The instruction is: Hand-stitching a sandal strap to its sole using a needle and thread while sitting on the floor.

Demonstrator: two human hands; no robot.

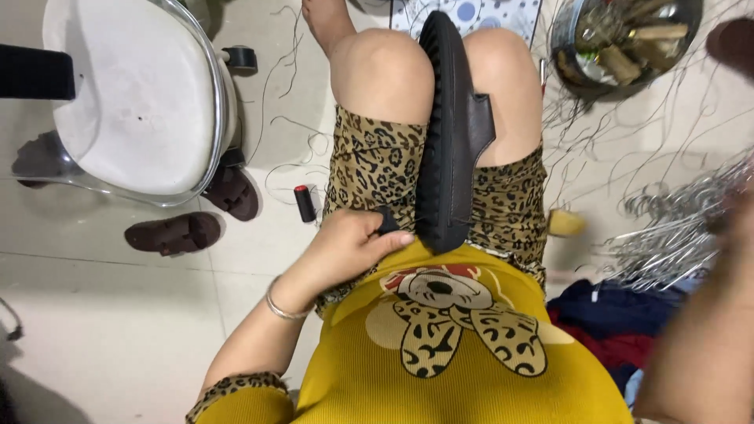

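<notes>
Your left hand (345,247) pinches a small black piece (386,220) beside the black sandal (452,141), which stands on edge between your knees. Your right arm blurs at the frame's edge, fingers unseen.

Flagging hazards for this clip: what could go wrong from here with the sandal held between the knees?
1. The black sandal stands on edge, pinched between the knees; it may tip or slip out.
2. The left hand presses by its heel end, so a slip could jam the fingers.
3. Loose threads litter the floor and could snag a foot. The right hand is blurred; its grip cannot be told.
</notes>
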